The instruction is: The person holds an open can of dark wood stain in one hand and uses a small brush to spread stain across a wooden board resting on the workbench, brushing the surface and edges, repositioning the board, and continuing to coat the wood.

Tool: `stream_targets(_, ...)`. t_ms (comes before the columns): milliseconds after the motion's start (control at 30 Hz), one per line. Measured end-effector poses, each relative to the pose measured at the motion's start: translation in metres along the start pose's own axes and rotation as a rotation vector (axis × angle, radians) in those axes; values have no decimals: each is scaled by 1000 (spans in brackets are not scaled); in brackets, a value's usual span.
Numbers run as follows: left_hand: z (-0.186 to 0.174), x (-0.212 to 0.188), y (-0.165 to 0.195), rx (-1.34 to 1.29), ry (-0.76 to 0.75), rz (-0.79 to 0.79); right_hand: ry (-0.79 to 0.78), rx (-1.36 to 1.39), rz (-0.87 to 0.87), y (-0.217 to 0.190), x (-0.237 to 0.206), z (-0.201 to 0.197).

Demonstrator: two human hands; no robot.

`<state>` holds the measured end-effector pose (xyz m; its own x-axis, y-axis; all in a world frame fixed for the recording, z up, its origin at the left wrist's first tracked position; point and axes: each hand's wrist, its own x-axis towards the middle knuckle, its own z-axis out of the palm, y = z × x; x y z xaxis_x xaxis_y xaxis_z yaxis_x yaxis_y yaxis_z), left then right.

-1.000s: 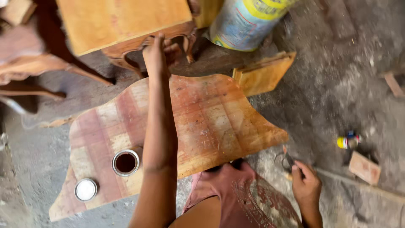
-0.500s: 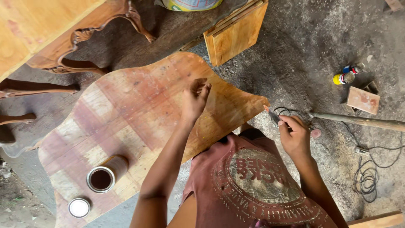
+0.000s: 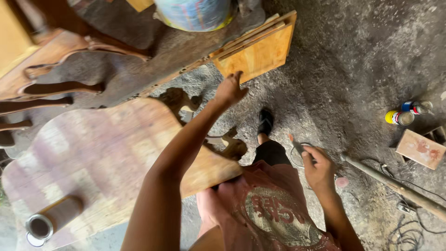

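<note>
Two hands are showing, and we are going from the left. Since a moment ago the view is swinging, so the tin (image 3: pixel 39 227) with dark liquid is sliding to the bottom left corner of the carved panel (image 3: pixel 107 158), and the second tin beside it is now cut off by the frame edge. Our left hand (image 3: pixel 231 89) is moving off the panel's face and is now reaching out past its scrolled edge, fingers loosely spread and holding nothing, just below the small wooden drawer (image 3: pixel 258 51) lying on the ground. That leaves the panel untouched by either hand. Our right hand (image 3: pixel 317 167) is staying low by our knee, fingers curled around a thin tool (image 3: pixel 294 143); we cannot tell what kind it is, since the hand hides most of it. Farther right, a long pole (image 3: pixel 395 186), two spray cans (image 3: pixel 409 113) and a wood block (image 3: pixel 420 148) are lying on the dusty floor. Motion blur is softening the panel's surface.
</note>
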<state>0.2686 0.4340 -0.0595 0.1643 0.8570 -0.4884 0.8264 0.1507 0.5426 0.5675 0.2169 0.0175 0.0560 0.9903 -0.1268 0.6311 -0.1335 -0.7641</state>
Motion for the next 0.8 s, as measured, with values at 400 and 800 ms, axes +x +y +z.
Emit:
stream_targets(400,110,188,-18,388,149,-366,-134,-118,517,166,-2,-87)
stream_targets(800,129,196,-2,490,-137,-309,-47,-37,449,196,2,-90)
